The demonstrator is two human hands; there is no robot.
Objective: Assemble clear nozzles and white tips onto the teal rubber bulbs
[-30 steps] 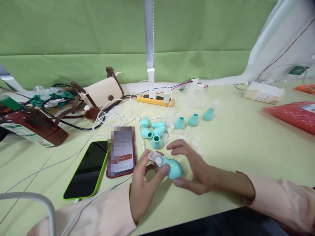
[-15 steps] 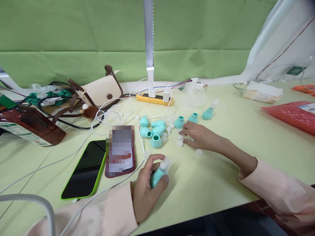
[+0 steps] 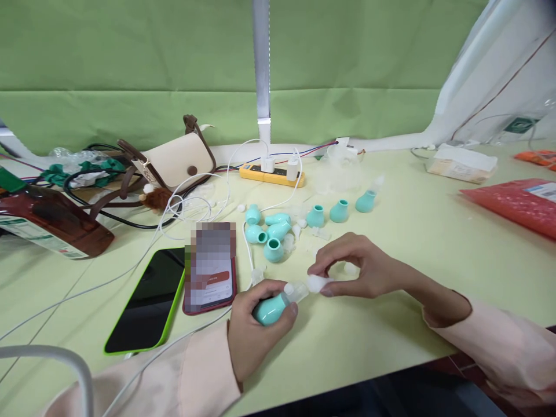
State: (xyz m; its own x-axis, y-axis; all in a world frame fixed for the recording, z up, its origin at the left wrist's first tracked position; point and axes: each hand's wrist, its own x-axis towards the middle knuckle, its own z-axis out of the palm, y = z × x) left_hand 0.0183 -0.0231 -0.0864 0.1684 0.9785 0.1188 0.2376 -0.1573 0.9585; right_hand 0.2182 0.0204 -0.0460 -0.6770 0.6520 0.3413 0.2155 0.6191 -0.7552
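Observation:
My left hand (image 3: 256,330) is wrapped round a glossy teal squeeze bulb (image 3: 270,311) with a clear plastic nozzle (image 3: 297,291) that points right. Between thumb and fingertips, my right hand (image 3: 358,269) pinches a small soft white tip (image 3: 317,282), held just off the nozzle's end. Several other teal bulbs lie in a cluster behind, one with its dark round opening (image 3: 273,245) facing up. Farther right stand two open bulbs (image 3: 315,216) and one bulb (image 3: 365,201) with a clear nozzle fitted. Small clear and white pieces (image 3: 320,233) are scattered between the cluster and my right hand.
On the left lie a green-edged phone (image 3: 147,298) and a red-cased phone (image 3: 211,272), with white cables across the table. Behind are a brown bottle (image 3: 56,217), a cream bag (image 3: 180,162) and a yellow power strip (image 3: 249,172). A red package (image 3: 512,202) lies at right.
My right hand has picked a white tip off the table and brought it toward me, close to the nozzle. My left hand has tilted the bulb so its nozzle points more to the right.

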